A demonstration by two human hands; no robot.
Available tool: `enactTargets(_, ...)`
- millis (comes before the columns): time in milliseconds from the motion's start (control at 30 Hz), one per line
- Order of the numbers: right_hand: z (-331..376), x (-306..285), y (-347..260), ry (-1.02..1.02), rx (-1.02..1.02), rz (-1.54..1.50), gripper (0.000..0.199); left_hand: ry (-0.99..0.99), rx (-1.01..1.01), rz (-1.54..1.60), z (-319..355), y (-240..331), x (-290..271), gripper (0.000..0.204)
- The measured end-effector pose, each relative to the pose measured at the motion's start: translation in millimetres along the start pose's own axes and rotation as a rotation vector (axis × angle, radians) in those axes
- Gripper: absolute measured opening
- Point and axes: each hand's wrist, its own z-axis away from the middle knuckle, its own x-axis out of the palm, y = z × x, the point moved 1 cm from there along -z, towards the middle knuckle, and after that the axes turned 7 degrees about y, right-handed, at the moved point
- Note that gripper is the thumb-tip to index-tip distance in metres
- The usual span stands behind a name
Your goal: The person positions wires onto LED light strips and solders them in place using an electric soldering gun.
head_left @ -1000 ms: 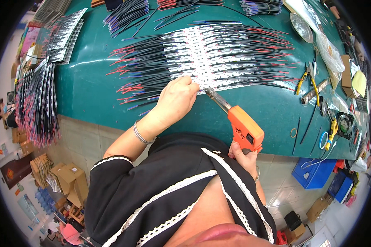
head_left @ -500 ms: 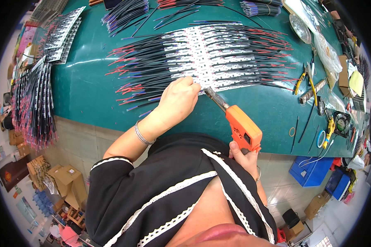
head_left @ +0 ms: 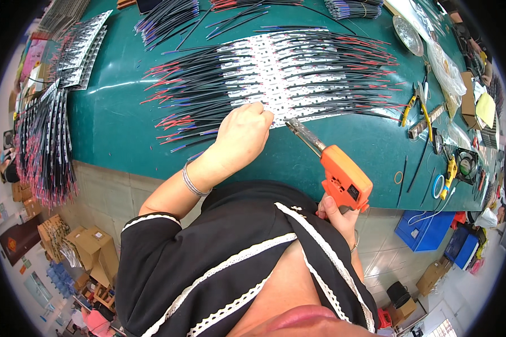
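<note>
Barely anything moved: left hand point(head_left: 243, 135) still pinches the white strips point(head_left: 275, 73), right hand point(head_left: 337, 216) fingers still wrapped round the orange soldering gun point(head_left: 343, 180).

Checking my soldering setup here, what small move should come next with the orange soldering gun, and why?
Probably ease the soldering gun tip leftward to the strip end that the left hand pins. The tip sits just right of the fingertips, beside the white strips, seemingly short of the joint.

The left hand point(head_left: 243, 137) has moved slightly right along the white strips point(head_left: 287, 73), and the metal tip of the orange soldering gun point(head_left: 343, 178) now sits closer to its fingertips point(head_left: 267, 115).
</note>
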Motion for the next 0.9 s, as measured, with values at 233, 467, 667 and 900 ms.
enactTargets(233, 1.6, 1.7, 5.2, 0.031, 0.057, -0.043, 0.027, 0.004, -0.014, 0.084, -3.2, -1.2, -0.2, 0.004)
enactTargets(467, 0.9, 5.0, 6.5, 0.043, 0.135, -0.023, 0.027, -0.020, -0.032, 0.144, -4.4, -1.7, -0.3, 0.004)
enactTargets(667, -1.5, 4.5, 10.2, 0.029, 0.121, -0.010, 0.026, 0.032, -0.008, 0.091, -2.7, 3.0, 1.4, 0.004)
enactTargets(900, -2.2, 0.1, 14.7, -0.021, 0.062, 0.038, 0.029, 0.062, 0.023, 0.071, -1.2, 6.6, 3.8, 0.005)
